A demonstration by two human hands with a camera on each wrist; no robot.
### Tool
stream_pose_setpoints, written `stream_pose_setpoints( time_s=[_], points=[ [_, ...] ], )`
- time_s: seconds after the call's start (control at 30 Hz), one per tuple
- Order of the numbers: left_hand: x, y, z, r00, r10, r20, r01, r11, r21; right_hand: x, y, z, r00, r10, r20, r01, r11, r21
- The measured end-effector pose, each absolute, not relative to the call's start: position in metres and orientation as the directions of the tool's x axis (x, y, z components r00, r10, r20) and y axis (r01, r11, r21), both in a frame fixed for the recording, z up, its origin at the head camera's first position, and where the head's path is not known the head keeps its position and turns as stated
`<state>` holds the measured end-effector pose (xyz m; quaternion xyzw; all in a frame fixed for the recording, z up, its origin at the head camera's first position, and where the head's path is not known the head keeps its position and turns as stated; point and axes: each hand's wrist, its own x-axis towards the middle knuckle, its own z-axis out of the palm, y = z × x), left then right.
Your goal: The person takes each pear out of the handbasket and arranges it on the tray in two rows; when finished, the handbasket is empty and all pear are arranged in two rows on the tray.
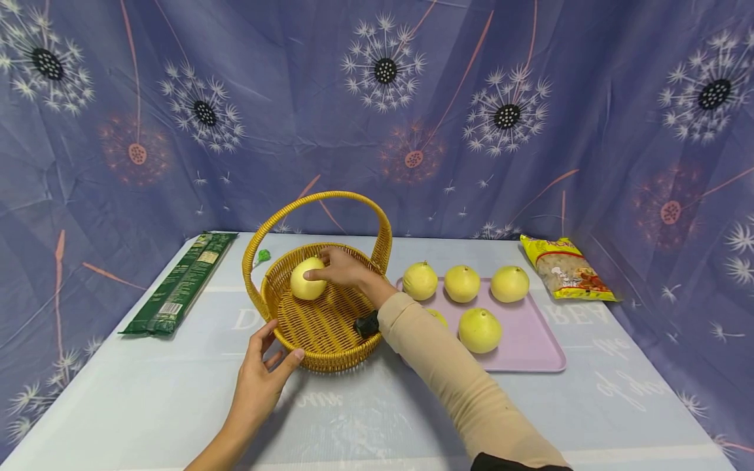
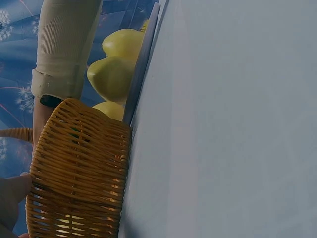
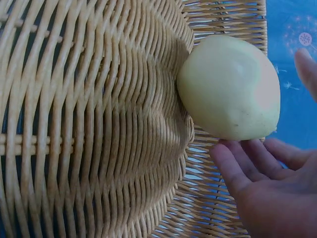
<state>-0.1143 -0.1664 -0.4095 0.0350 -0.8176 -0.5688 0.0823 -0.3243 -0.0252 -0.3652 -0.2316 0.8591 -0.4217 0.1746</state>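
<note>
A pale yellow pomelo (image 1: pixel 305 280) sits inside the round wicker basket (image 1: pixel 330 361), against its back left wall. My right hand (image 1: pixel 343 267) reaches over the basket beside the pomelo. In the right wrist view its fingers (image 3: pixel 233 171) are at the pomelo's underside, and the thumb (image 3: pixel 308 72) stands apart from it. My left hand (image 1: pixel 259 379) holds the basket's front left edge, thumb and index finger at the rim and other fingers along the outer wall. In the left wrist view, a fingertip (image 2: pixel 22 186) meets the woven edge.
A pink tray (image 1: pixel 530 340) with several pomelos (image 1: pixel 480 330) stands right of the basket, partly behind my right sleeve. A green packet (image 1: pixel 182 288) lies at the left, a yellow bag (image 1: pixel 565 268) at the back right. The basket's tall handle (image 1: pixel 332 195) arches above it.
</note>
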Motion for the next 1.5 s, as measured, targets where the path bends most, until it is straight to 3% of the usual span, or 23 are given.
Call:
stream_pose_setpoints(
  time_s=[0.17, 0.53, 1.5],
  points=[
    [-0.114, -0.166, -0.409, -0.984, -0.148, 0.1, 0.042, 0.353, 0.935, -0.324, -0.03, -0.367, -0.797, -0.596, -0.096, -0.333, 0.566, -0.755],
    [-0.114, -0.166, -0.409, -0.984, -0.152, 0.09, 0.03, 0.361, 0.932, -0.319, -0.032, -0.367, -0.708, -0.688, -0.159, -0.382, 0.563, -0.733],
    [-0.116, -0.165, -0.41, -0.984, -0.152, 0.091, 0.027, 0.374, 0.927, -0.306, -0.043, -0.366, -0.628, -0.758, -0.177, -0.53, 0.583, -0.616]
  ],
)
